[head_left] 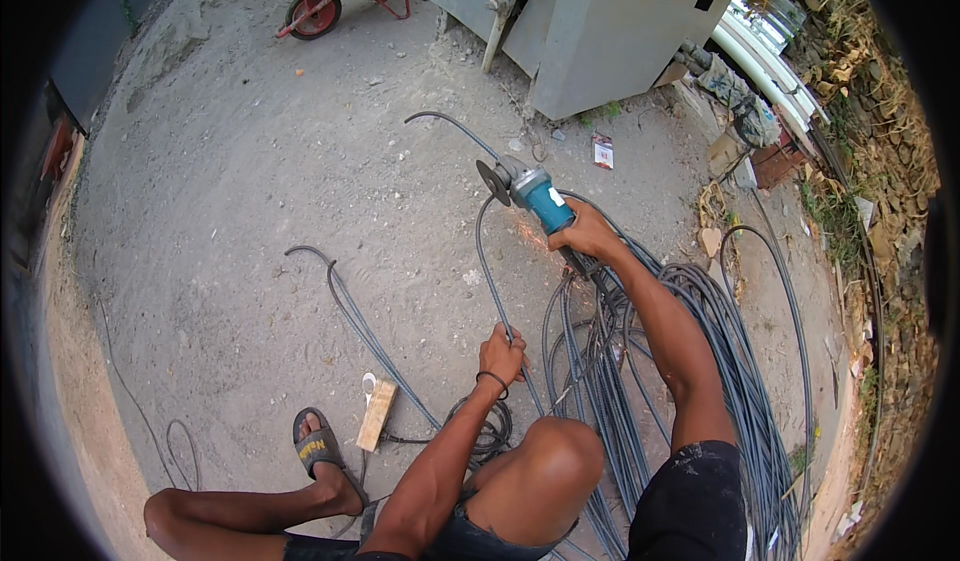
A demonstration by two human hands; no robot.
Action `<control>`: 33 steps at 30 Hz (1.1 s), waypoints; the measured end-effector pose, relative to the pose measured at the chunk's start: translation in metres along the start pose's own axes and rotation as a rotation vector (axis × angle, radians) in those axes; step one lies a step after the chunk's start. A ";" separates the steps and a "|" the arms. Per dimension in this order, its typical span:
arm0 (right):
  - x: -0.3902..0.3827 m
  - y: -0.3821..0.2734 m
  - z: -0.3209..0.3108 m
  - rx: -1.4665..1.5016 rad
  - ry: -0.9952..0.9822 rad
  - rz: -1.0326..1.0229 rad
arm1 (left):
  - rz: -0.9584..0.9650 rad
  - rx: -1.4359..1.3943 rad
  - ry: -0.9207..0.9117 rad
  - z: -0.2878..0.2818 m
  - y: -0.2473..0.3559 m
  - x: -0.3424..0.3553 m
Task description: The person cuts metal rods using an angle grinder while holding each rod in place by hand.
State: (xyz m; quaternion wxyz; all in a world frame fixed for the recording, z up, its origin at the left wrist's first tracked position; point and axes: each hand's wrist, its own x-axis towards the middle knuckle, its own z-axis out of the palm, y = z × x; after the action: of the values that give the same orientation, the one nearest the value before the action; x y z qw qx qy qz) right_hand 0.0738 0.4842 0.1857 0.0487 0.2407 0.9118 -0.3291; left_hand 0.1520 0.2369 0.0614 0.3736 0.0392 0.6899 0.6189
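Dust-speckled black cloth sleeve, half-past four; my right hand clasps a teal cylindrical angle grinder, half-past one; my left hand grips a thin grey steel rod, curving toward twelve.

On the picture's clock face, a hand could pass widely over bare grey ground from nine to ten. Bent rods cross the way at eight; a wooden block sits at seven. A curved rod bars twelve to six. An angle grinder, disc exposed, obstructs one o'clock, a metal cabinet beyond. Heaped rods crowd four.
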 end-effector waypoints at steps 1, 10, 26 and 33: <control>0.001 0.000 0.000 0.003 -0.009 -0.006 | 0.007 0.005 0.003 0.000 -0.001 0.000; 0.007 0.011 0.001 -0.005 -0.015 0.004 | -0.008 0.010 -0.007 0.002 0.002 -0.001; 0.001 0.002 0.001 0.000 0.008 -0.012 | -0.002 -0.005 0.007 0.002 -0.001 0.000; 0.001 -0.001 0.000 -0.004 -0.019 0.002 | -0.008 0.009 0.009 0.001 0.000 0.000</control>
State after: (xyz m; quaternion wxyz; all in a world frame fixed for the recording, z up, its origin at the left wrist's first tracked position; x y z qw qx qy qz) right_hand 0.0725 0.4841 0.1862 0.0582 0.2384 0.9117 -0.3296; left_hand 0.1523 0.2374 0.0615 0.3729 0.0353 0.6945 0.6143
